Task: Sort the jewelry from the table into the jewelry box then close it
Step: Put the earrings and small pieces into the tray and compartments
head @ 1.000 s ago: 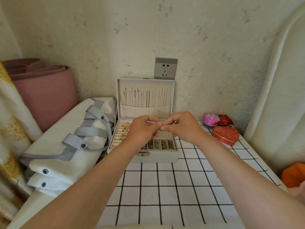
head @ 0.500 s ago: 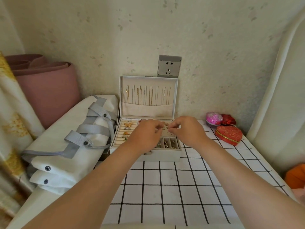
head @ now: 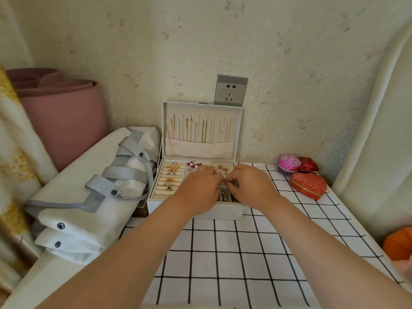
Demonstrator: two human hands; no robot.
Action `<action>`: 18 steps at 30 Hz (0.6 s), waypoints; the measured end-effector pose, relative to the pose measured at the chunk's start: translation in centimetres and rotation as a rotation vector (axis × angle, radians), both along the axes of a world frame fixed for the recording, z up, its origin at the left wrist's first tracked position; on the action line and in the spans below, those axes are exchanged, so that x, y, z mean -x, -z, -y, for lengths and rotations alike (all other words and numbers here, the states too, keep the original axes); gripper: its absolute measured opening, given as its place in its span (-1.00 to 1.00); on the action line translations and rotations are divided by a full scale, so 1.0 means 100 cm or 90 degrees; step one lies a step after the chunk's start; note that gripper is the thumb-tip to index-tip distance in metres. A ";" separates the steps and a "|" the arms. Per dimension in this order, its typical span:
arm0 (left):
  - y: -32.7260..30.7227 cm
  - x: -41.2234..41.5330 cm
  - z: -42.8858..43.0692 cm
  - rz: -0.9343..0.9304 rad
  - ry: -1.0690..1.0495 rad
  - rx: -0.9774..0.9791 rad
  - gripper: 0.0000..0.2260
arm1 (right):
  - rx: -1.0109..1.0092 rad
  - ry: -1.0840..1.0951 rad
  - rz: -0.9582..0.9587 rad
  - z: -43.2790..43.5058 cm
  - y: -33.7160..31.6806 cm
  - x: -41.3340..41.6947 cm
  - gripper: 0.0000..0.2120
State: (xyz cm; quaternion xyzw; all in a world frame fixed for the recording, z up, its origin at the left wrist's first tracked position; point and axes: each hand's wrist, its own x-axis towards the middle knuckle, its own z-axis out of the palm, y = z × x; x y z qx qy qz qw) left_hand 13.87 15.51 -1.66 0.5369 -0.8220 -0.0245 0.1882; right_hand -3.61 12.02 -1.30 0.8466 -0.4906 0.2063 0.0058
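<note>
— Where's the jewelry box (head: 196,211)?
— It's open at the back of the checked table (head: 225,255), lid upright against the wall just below the socket (head: 230,90). Necklaces (head: 201,130) hang in the lid and rings (head: 170,177) sit in the left rolls.
— And the hands?
— The left hand (head: 198,192) and right hand (head: 253,188) meet over the front compartments, fingertips curled together round a small gold piece (head: 226,181). They hide the trays beneath.
— Anything crowding it?
— A white bag (head: 89,186) touches its left side, with a pink rolled mat (head: 64,114) behind. A red heart box (head: 308,186) and a pink round box (head: 289,162) sit apart on the right.
</note>
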 end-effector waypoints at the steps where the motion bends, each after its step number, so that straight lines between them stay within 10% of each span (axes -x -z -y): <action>1: 0.000 0.000 0.000 0.000 -0.001 0.004 -0.72 | -0.001 -0.005 -0.001 -0.001 0.001 0.001 -0.82; 18: -0.010 0.020 -0.006 0.005 0.025 0.059 -0.64 | -0.217 0.048 0.147 -0.006 -0.026 0.056 -0.83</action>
